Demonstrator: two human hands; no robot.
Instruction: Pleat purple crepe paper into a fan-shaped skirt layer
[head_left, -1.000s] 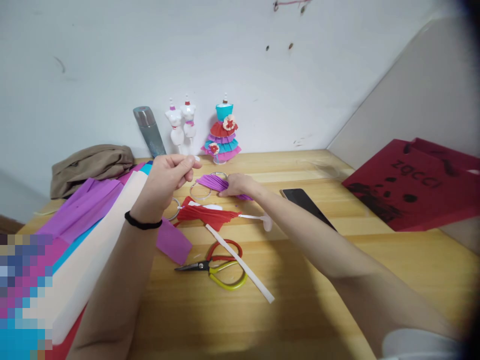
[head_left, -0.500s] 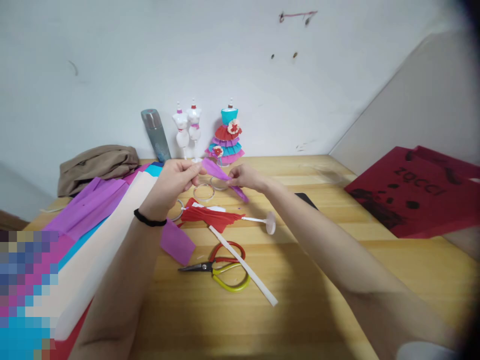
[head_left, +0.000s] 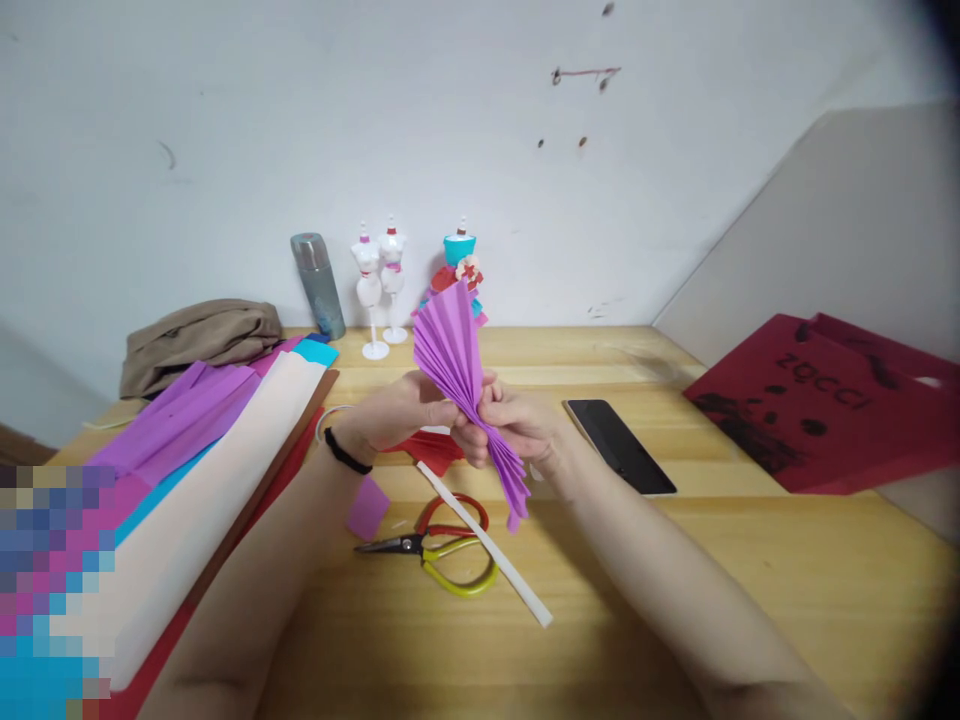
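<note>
A pleated purple crepe paper piece (head_left: 453, 345) is pinched at its middle, its folds fanning out above and below. My left hand (head_left: 420, 410) grips it from the left side, and my right hand (head_left: 521, 425) holds it from the right, fingers closed. Beneath the hands lies a red pleated paper (head_left: 431, 452), partly hidden. Nearer to me are scissors (head_left: 424, 545) with one red and one yellow handle, a white strip (head_left: 487, 545) lying across them, and a small purple paper piece (head_left: 368, 508).
Colored paper sheets (head_left: 247, 440) and a brown cloth (head_left: 199, 345) lie left. Along the wall stand a flask (head_left: 318, 285), two small white mannequins (head_left: 369, 290) and a mannequin in a ruffled paper dress (head_left: 460, 250). A phone (head_left: 621, 447) and red bag (head_left: 817, 410) are right.
The purple paper, a narrow folded strip before, now fans out at both ends from a pinched middle. Both hands have come closer together and nearer to me. The phone is now uncovered.
</note>
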